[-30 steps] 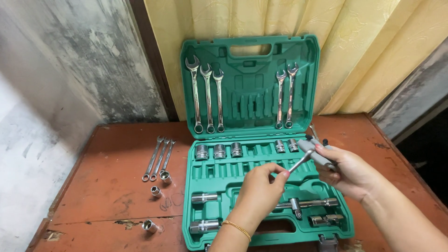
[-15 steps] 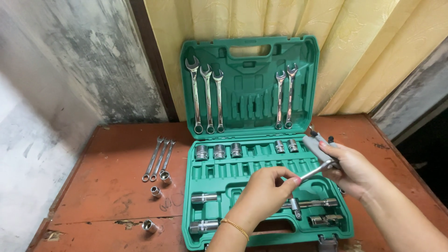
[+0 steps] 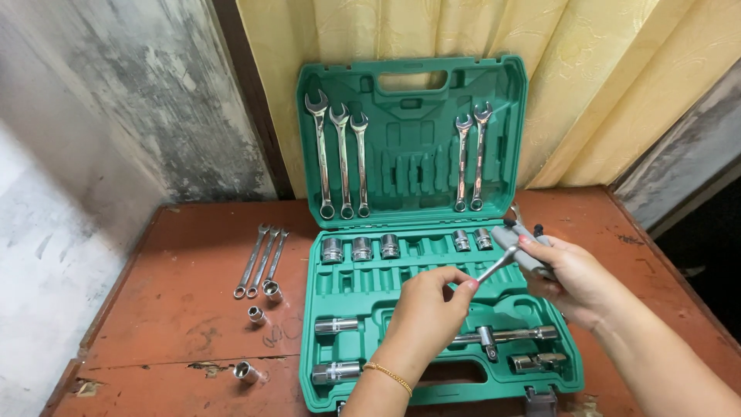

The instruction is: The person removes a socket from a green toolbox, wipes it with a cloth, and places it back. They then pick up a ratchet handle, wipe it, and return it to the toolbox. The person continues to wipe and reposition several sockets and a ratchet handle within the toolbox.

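Rust-red table (image 3: pixel 193 309) under my green case (image 3: pixel 432 378); above its right half, my right hand (image 3: pixel 575 282) grips the grey-handled ratchet (image 3: pixel 519 251), left hand (image 3: pixel 428 309) pinching its chrome shaft. Three wrenches (image 3: pixel 261 262) lie out, left of the case; many slots unfilled.

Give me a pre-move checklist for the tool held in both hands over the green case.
1. Right hand wrapped around the grey-handled tool: ok.
2. Left hand pinching the tool's metal shank at its tip: ok.
3. Tool held above the open green case, clear of the sockets: ok.
4. Case lid propped upright, wrenches seated in it: ok.
5. Loose sockets and small wrenches on the table left of the case, away from both hands: ok.
6. Whether the shank is locked into the handle: cannot tell.
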